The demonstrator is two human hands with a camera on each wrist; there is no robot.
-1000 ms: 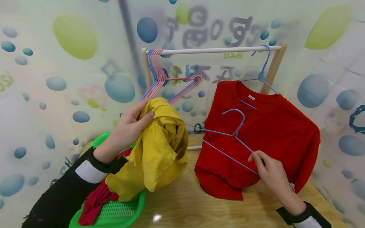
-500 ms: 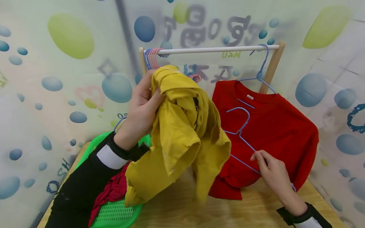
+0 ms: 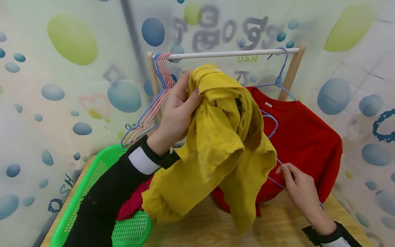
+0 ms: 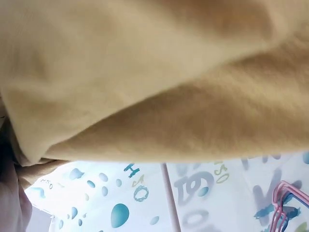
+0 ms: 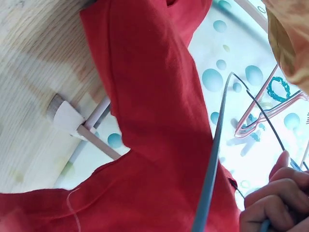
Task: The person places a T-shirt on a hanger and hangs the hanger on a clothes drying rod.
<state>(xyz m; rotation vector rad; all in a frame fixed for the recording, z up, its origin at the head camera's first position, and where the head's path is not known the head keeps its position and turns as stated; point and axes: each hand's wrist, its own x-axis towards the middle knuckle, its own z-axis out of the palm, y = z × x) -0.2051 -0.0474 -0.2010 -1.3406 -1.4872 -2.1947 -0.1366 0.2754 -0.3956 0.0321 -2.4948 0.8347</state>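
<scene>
In the head view my left hand (image 3: 177, 111) pinches a bunched yellow garment (image 3: 213, 144) near its top, and the cloth hangs down in folds. That garment fills most of the left wrist view. My right hand (image 3: 299, 187) grips one arm of a blue wire hanger (image 3: 273, 127), whose left part is hidden behind the yellow cloth. Behind it a red long-sleeved top (image 3: 311, 137) hangs on another blue hanger (image 3: 281, 82) at the rail's right end. In the right wrist view, my right hand's curled fingers (image 5: 275, 203) hold the hanger (image 5: 217, 145) in front of the red top.
A white rail (image 3: 228, 54) on wooden posts (image 3: 291, 73) carries pink and blue hangers (image 3: 160, 89) at its left end. At the lower left a green basket (image 3: 100, 164) holds dark red cloth (image 3: 132, 204). All stand on a wooden table (image 3: 197, 230).
My left hand has carried the yellow garment rightward, so it now covers part of the blue hanger and the red top. My right hand has stayed nearly still, holding the hanger.
</scene>
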